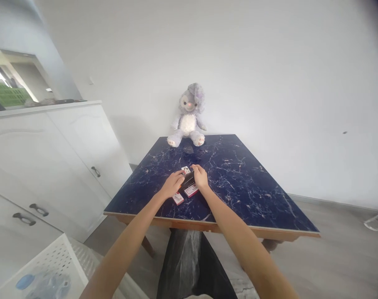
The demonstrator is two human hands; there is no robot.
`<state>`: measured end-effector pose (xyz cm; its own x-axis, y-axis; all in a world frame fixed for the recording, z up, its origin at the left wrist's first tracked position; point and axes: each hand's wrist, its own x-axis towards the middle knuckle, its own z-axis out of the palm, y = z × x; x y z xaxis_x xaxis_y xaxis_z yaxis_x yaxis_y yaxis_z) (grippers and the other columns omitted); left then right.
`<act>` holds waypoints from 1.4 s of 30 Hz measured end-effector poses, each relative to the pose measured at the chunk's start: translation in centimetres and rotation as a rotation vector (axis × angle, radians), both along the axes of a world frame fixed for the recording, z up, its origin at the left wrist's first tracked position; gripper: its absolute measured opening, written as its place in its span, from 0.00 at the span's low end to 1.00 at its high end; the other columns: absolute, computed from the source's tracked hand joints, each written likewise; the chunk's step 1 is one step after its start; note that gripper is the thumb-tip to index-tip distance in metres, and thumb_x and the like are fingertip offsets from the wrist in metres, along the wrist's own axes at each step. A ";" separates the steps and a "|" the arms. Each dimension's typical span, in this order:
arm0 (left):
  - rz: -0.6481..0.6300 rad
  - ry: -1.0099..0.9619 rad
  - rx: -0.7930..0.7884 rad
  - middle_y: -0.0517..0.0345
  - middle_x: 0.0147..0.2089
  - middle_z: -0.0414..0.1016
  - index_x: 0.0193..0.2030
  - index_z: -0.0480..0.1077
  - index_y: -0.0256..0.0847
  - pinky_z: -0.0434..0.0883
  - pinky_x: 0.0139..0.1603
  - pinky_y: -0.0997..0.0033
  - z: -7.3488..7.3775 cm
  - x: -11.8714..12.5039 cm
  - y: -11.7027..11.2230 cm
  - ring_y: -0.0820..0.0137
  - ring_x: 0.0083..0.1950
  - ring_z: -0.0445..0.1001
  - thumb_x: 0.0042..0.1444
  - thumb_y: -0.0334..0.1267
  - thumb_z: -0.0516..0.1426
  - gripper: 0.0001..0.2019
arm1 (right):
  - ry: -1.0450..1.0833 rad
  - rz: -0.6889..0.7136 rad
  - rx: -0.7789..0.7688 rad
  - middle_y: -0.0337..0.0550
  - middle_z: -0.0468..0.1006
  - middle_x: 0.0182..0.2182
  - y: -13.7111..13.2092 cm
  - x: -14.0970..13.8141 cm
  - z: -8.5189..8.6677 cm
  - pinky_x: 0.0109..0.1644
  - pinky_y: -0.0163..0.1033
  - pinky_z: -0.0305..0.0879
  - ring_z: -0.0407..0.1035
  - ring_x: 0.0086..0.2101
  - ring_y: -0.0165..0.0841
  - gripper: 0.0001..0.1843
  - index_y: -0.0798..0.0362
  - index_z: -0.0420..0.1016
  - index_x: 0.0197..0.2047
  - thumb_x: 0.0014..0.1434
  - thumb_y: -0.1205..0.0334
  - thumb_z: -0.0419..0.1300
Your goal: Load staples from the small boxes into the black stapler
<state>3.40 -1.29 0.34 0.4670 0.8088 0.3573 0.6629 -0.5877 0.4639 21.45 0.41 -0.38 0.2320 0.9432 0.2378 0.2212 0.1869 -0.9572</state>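
Near the front of the blue table [239, 187], a small dark, flat object [188, 181] is held between my two hands; its kind is not clear. My left hand [173, 184] is closed on its left side. My right hand [200, 177] grips the right side, thumb toward the middle. A small white and red box [178, 198] lies just below my left hand. Another white and red box [191, 191] lies beside it, under the dark object's near edge. Beyond the fingertips is a small white printed piece [185, 170], partly hidden by my hands.
A grey plush toy [188, 120] sits at the table's far edge, against the wall. White cabinets [79, 141] stand on the left. At the lower left is a white perforated basket [64, 257] with clear plastic items inside. Clear plastic [377, 223] lies on the floor at right.
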 end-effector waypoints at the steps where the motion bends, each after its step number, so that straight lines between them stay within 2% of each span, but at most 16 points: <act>1: -0.010 -0.012 0.010 0.55 0.65 0.68 0.52 0.76 0.44 0.61 0.67 0.59 0.0 0.6 -0.2 0.62 0.64 0.67 0.69 0.45 0.43 0.22 | 0.001 -0.002 0.009 0.39 0.80 0.32 -0.3 0.8 -0.1 0.42 0.36 0.62 0.71 0.35 0.36 0.25 0.51 0.79 0.37 0.62 0.43 0.49; 5: 0.045 -0.122 0.074 0.52 0.60 0.72 0.55 0.74 0.43 0.64 0.64 0.62 0.0 2.5 0.6 0.64 0.60 0.70 0.70 0.46 0.42 0.22 | -0.014 -0.007 0.022 0.39 0.79 0.31 -1.5 3.7 -0.2 0.40 0.37 0.60 0.69 0.33 0.36 0.26 0.52 0.79 0.36 0.61 0.42 0.49; 8: 0.118 -0.099 0.049 0.51 0.64 0.70 0.58 0.73 0.44 0.59 0.66 0.54 -0.1 2.9 2.6 0.59 0.63 0.67 0.69 0.46 0.43 0.23 | -0.052 0.032 0.020 0.40 0.79 0.32 -2.0 5.0 -0.2 0.43 0.37 0.60 0.69 0.35 0.37 0.26 0.52 0.80 0.35 0.62 0.42 0.49; 11: 0.107 -0.014 -0.036 0.54 0.67 0.67 0.59 0.73 0.48 0.57 0.66 0.51 -0.3 2.7 4.0 0.55 0.65 0.65 0.69 0.49 0.43 0.23 | -0.059 0.029 0.014 0.41 0.80 0.34 -2.2 5.1 -0.1 0.45 0.38 0.60 0.70 0.37 0.38 0.28 0.52 0.80 0.35 0.62 0.41 0.47; 15: 0.157 0.014 0.039 0.49 0.54 0.76 0.57 0.75 0.47 0.63 0.60 0.56 -0.6 2.2 3.7 0.58 0.55 0.72 0.69 0.49 0.43 0.24 | -0.037 0.031 0.000 0.43 0.80 0.35 -2.1 5.0 0.0 0.46 0.38 0.61 0.70 0.38 0.39 0.30 0.52 0.80 0.37 0.62 0.39 0.46; 18: 0.236 0.046 0.106 0.46 0.45 0.77 0.58 0.74 0.43 0.65 0.54 0.58 -0.5 2.0 2.8 0.59 0.48 0.73 0.68 0.48 0.46 0.23 | 0.020 0.024 -0.016 0.43 0.79 0.35 -2.0 5.1 -0.1 0.45 0.39 0.61 0.70 0.38 0.39 0.32 0.52 0.80 0.38 0.62 0.37 0.44; 22: 0.039 0.017 0.020 0.51 0.45 0.79 0.58 0.74 0.44 0.66 0.52 0.61 0.1 1.9 2.1 0.61 0.46 0.72 0.69 0.47 0.43 0.23 | 0.066 0.049 -0.007 0.43 0.79 0.33 -1.6 5.0 -0.3 0.46 0.39 0.62 0.71 0.38 0.38 0.32 0.51 0.80 0.36 0.63 0.37 0.43; 25: 0.022 -0.125 -0.001 0.53 0.48 0.80 0.54 0.76 0.44 0.65 0.54 0.60 0.9 1.7 1.6 0.61 0.49 0.72 0.69 0.46 0.43 0.23 | 0.178 0.068 -0.018 0.44 0.79 0.33 -0.9 4.9 -0.6 0.44 0.40 0.64 0.72 0.36 0.38 0.33 0.52 0.79 0.38 0.63 0.36 0.42; 27: 0.006 -0.180 -0.008 0.53 0.49 0.79 0.54 0.76 0.44 0.66 0.54 0.60 1.3 1.6 1.2 0.61 0.50 0.72 0.68 0.47 0.46 0.20 | 0.318 0.042 -0.066 0.46 0.78 0.32 -0.4 5.4 -0.9 0.41 0.40 0.67 0.72 0.33 0.37 0.33 0.53 0.77 0.39 0.63 0.37 0.40; 29: -0.069 -0.132 -0.040 0.52 0.49 0.78 0.54 0.75 0.45 0.67 0.52 0.60 1.6 1.5 0.8 0.60 0.50 0.73 0.63 0.50 0.54 0.18 | 0.377 0.085 -0.093 0.47 0.78 0.32 -0.2 6.5 -1.1 0.40 0.40 0.68 0.72 0.32 0.36 0.30 0.53 0.76 0.41 0.63 0.39 0.42; 31: -0.126 -0.052 -0.057 0.51 0.49 0.78 0.53 0.76 0.46 0.68 0.51 0.59 1.8 1.5 0.6 0.59 0.49 0.73 0.56 0.52 0.61 0.20 | 0.332 0.213 -0.093 0.45 0.78 0.34 -0.5 8.2 -1.3 0.42 0.40 0.69 0.73 0.34 0.35 0.23 0.53 0.75 0.43 0.60 0.44 0.50; 33: -0.132 -0.012 -0.042 0.51 0.48 0.79 0.48 0.78 0.46 0.68 0.52 0.58 1.7 1.5 0.6 0.58 0.49 0.72 0.53 0.53 0.63 0.19 | 0.247 0.337 -0.085 0.44 0.79 0.35 -1.4 10.0 -1.4 0.45 0.40 0.69 0.74 0.36 0.35 0.18 0.52 0.76 0.44 0.55 0.50 0.59; 35: -0.105 -0.006 -0.009 0.51 0.48 0.79 0.43 0.80 0.46 0.68 0.51 0.57 1.5 1.6 0.8 0.58 0.48 0.72 0.53 0.53 0.63 0.17 | 0.091 0.412 -0.048 0.42 0.80 0.37 -2.5 11.2 -1.1 0.47 0.40 0.69 0.74 0.37 0.34 0.19 0.51 0.76 0.46 0.51 0.56 0.64; 37: -0.092 -0.013 0.020 0.51 0.48 0.80 0.41 0.80 0.46 0.67 0.52 0.56 1.2 1.6 1.1 0.58 0.49 0.72 0.55 0.54 0.62 0.16 | -0.150 0.433 0.025 0.40 0.80 0.38 -3.4 11.5 -0.7 0.46 0.39 0.68 0.73 0.36 0.33 0.22 0.50 0.75 0.49 0.49 0.58 0.67; 39: -0.094 -0.047 0.000 0.52 0.49 0.80 0.43 0.81 0.47 0.66 0.56 0.56 0.9 1.5 1.6 0.57 0.52 0.72 0.59 0.53 0.58 0.16 | -0.349 0.391 0.085 0.39 0.80 0.35 -3.9 11.2 -0.2 0.42 0.38 0.67 0.72 0.34 0.33 0.19 0.50 0.76 0.46 0.49 0.58 0.68; 42: -0.114 -0.088 -0.097 0.53 0.53 0.79 0.45 0.80 0.47 0.64 0.61 0.54 0.6 1.0 2.3 0.57 0.58 0.70 0.64 0.52 0.52 0.19 | -0.441 0.350 0.092 0.38 0.79 0.33 -4.1 10.5 0.2 0.40 0.37 0.65 0.72 0.32 0.32 0.11 0.51 0.77 0.39 0.51 0.57 0.66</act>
<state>4.39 1.02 0.91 0.5285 0.7849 0.3234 0.5488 -0.6066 0.5752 32.00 -3.68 -0.14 -0.2303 0.9170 0.3257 0.5057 0.3988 -0.7650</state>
